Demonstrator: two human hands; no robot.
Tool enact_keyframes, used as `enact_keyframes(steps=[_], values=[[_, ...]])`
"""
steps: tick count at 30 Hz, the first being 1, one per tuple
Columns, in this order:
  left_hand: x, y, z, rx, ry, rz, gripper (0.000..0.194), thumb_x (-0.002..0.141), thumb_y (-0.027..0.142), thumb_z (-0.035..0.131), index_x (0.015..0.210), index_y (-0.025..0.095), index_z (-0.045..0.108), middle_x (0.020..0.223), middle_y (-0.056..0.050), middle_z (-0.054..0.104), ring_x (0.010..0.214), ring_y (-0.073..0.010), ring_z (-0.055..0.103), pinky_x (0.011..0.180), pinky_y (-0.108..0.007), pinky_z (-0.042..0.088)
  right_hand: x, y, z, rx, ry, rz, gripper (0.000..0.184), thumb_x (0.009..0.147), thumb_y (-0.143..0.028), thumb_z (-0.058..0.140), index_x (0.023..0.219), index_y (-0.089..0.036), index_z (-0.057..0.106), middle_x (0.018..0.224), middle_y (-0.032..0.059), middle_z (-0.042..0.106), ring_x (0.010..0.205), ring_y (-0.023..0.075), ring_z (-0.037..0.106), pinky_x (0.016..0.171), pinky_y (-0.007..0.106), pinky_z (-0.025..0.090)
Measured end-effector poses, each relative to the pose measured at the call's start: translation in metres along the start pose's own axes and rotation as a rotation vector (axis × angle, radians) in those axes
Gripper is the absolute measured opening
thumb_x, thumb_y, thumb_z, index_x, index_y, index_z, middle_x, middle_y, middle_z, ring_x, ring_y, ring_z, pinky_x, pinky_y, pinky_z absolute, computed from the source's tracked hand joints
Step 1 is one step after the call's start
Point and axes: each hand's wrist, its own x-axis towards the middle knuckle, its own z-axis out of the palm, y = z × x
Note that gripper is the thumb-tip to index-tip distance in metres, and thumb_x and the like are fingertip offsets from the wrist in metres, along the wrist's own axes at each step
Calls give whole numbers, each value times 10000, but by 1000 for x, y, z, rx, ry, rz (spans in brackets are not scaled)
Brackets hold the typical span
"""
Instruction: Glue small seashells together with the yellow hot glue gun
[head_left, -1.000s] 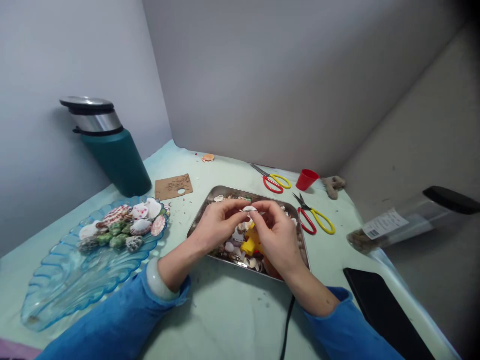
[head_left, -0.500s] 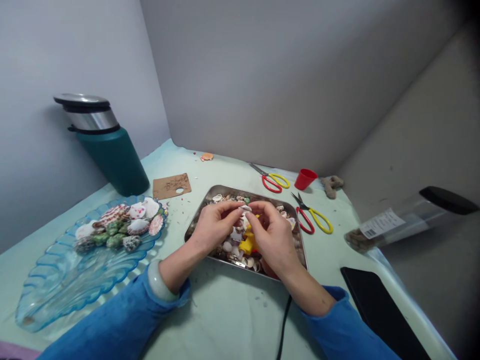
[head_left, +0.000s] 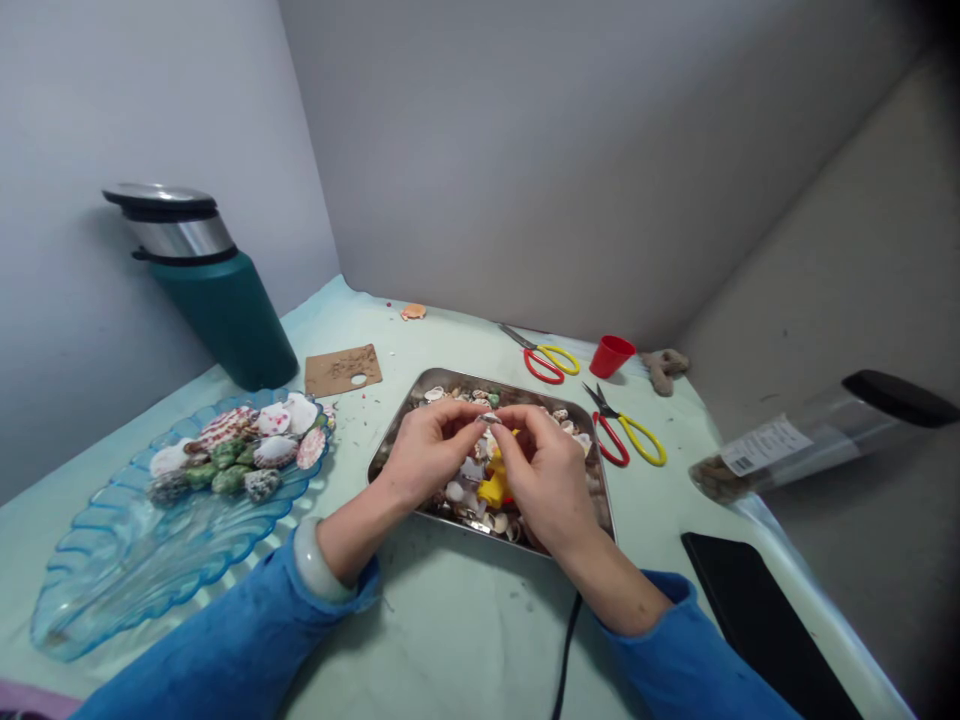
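Over a metal tray (head_left: 397,428) full of shells, my left hand (head_left: 431,448) and my right hand (head_left: 546,472) meet, thumbs and fingers closed on a small shell (head_left: 489,418). Fingertips cover most of that shell, which looks whitish and dark. Below the hands, a yellow plastic piece (head_left: 493,485) lies among the shells in the tray. To the left stands a blue scalloped glass dish (head_left: 161,545); at its far end it bears spotted and white shells (head_left: 274,420) and several green and grey ones (head_left: 229,480).
A teal bottle (head_left: 225,310) and brown card (head_left: 341,370) are at the back left. Beyond the tray lie two scissors (head_left: 541,358) (head_left: 621,425), a red cup (head_left: 611,355) and a knobbly grey-brown piece (head_left: 664,370). A clear jar (head_left: 810,440) and black flat object (head_left: 757,610) are at right.
The shell between my fingertips has been turned, so it now shows a darker, narrower face. My hands stay in nearly the same place.
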Motion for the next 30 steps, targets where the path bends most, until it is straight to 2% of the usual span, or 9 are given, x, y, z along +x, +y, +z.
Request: enact_keyframes(steps=[5,9,12,18,25,30], values=[[-1,1,0,-35,-35,-28,261,802,313,617,972,129,689,818,-65,700,616,-120,589,552,-223,477,0,0,0,-16,-2,-22,111,878,-244,526,909,-211,627,866,27,689,742,172,617,688,293,458],[-2,4,1,-206,-110,-95,235,809,312,607,969,140,612,765,-33,667,583,-107,597,550,-221,490,-1,0,0,-26,-2,-31,116,884,-258,518,928,-215,616,865,28,689,722,169,616,676,291,456],[-2,6,2,-280,-102,-122,193,800,298,605,924,153,574,735,-11,645,557,-99,598,547,-221,496,-2,0,1,-70,29,-57,101,873,-253,531,935,-214,601,867,29,682,700,163,609,668,288,449],[-2,4,2,-232,-100,-103,192,798,290,605,928,152,575,685,10,618,537,-99,599,524,-213,481,-2,-2,-1,-126,38,-130,76,869,-184,520,848,-204,590,820,22,649,736,162,601,664,276,429],[-1,-2,1,-122,-107,-47,245,820,299,582,1015,153,605,633,15,601,527,-109,587,518,-218,479,-3,-2,-1,-172,50,-200,118,879,-156,479,865,-207,585,831,34,646,766,171,602,694,292,441],[-2,0,1,-122,-101,-67,196,805,288,580,950,160,608,622,18,598,498,-105,572,493,-213,463,-3,-1,-1,-191,53,-237,122,886,-157,472,880,-206,584,844,40,643,768,170,597,692,292,448]])
